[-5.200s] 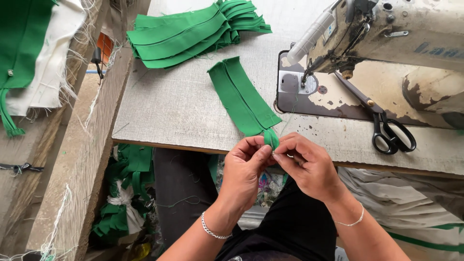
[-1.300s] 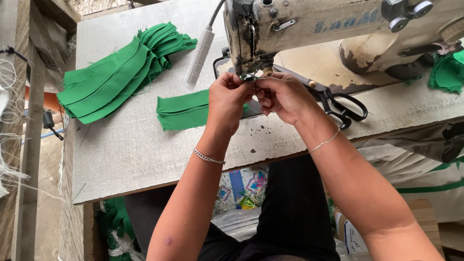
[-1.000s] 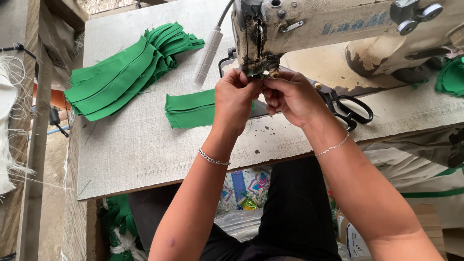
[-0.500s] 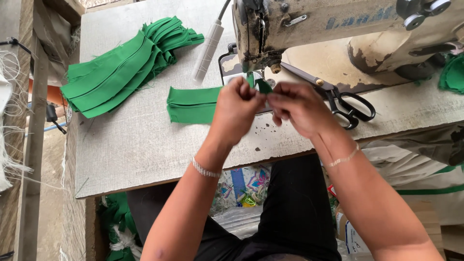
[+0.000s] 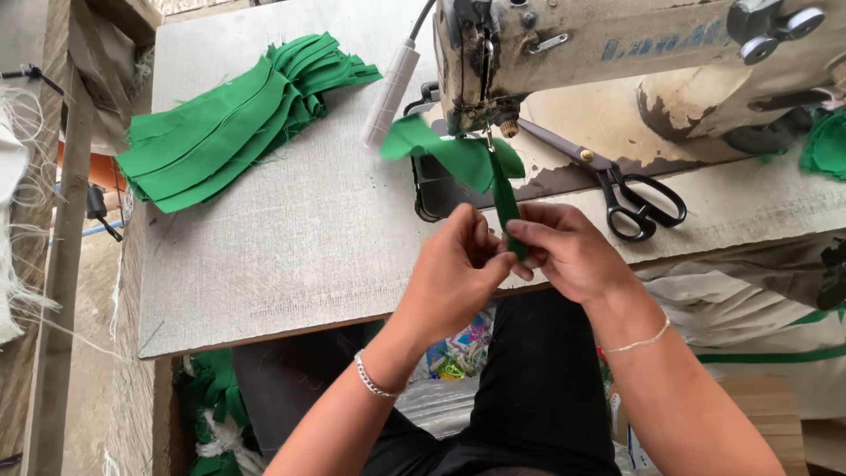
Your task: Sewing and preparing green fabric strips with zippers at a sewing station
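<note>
Fabric stack (image 5: 238,123): green folded pieces, fanned out, upper left of the frame on the grey table (image 5: 291,256).
Scissors (image 5: 621,185): black-handled, right of centre.
Sewing machine (image 5: 617,53): worn cream body, top right.
Green scraps (image 5: 211,405): lower left, under the table edge.

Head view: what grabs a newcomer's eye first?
Both hands, left hand and right hand, pinch a narrow green fabric strip at the table's near edge, its far end rumpled under the head of a worn cream sewing machine. A fanned stack of green fabric pieces lies far left; black scissors rest right of the strip.
</note>
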